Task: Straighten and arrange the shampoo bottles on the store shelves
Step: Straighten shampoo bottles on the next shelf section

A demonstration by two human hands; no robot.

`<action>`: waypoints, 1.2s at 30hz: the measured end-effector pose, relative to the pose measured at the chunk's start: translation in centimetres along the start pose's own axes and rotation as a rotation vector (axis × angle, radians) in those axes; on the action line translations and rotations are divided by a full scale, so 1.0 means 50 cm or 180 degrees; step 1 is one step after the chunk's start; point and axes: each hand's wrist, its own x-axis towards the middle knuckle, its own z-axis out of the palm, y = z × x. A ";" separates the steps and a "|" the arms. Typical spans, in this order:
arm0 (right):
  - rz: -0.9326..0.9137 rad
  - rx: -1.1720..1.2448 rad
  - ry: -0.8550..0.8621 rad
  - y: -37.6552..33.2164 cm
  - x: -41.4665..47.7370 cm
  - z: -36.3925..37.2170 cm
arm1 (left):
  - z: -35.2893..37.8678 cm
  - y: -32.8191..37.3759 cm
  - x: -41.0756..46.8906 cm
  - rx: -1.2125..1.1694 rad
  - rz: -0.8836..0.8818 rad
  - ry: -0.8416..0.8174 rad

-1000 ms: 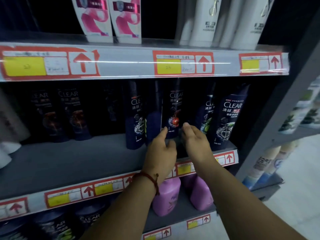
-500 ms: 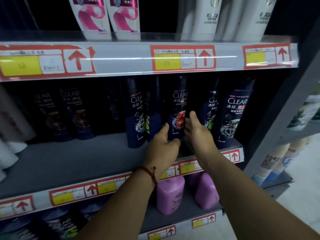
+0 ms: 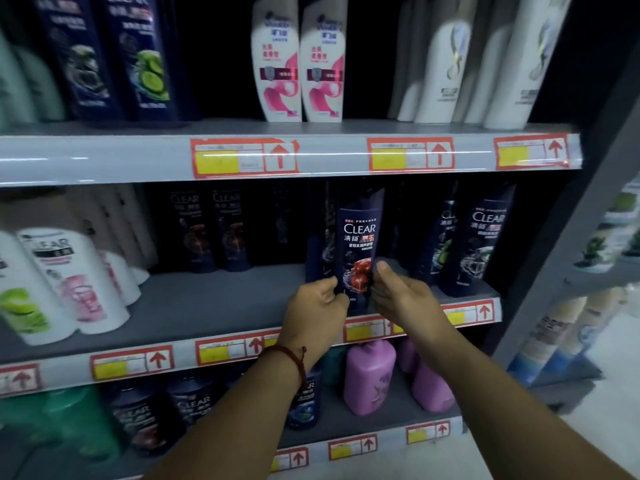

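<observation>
Two hands grip the red-fruit CLEAR shampoo bottle (image 3: 358, 244) low down, left hand (image 3: 320, 301) at its 9 o'clock, right hand (image 3: 398, 296) at 3, near the front of the middle shelf (image 3: 207, 306); it wants seating upright, label outward, level with the neighbouring CLEAR bottles (image 3: 479, 244) at 3 o'clock.

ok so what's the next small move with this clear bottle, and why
Probably set the CLEAR bottle with the red fruit label down at the front of the middle shelf, in line with the CLEAR bottle at far right. The left hand and right hand grip its lower half, its label faces out, and its base is hidden, so it may not be seated.
</observation>
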 end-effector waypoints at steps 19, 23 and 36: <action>-0.0133 -0.0216 -0.0943 0.029 0.093 0.442 | -0.374 -0.158 0.069 -0.0418 -0.0623 0.0968; -0.0254 -0.0383 -0.0936 0.036 0.101 0.455 | -0.393 -0.204 0.109 -0.0645 -0.0504 0.0897; -0.0173 -0.0344 -0.0863 0.034 0.101 0.477 | -0.408 -0.208 0.124 -0.0663 -0.0392 0.0866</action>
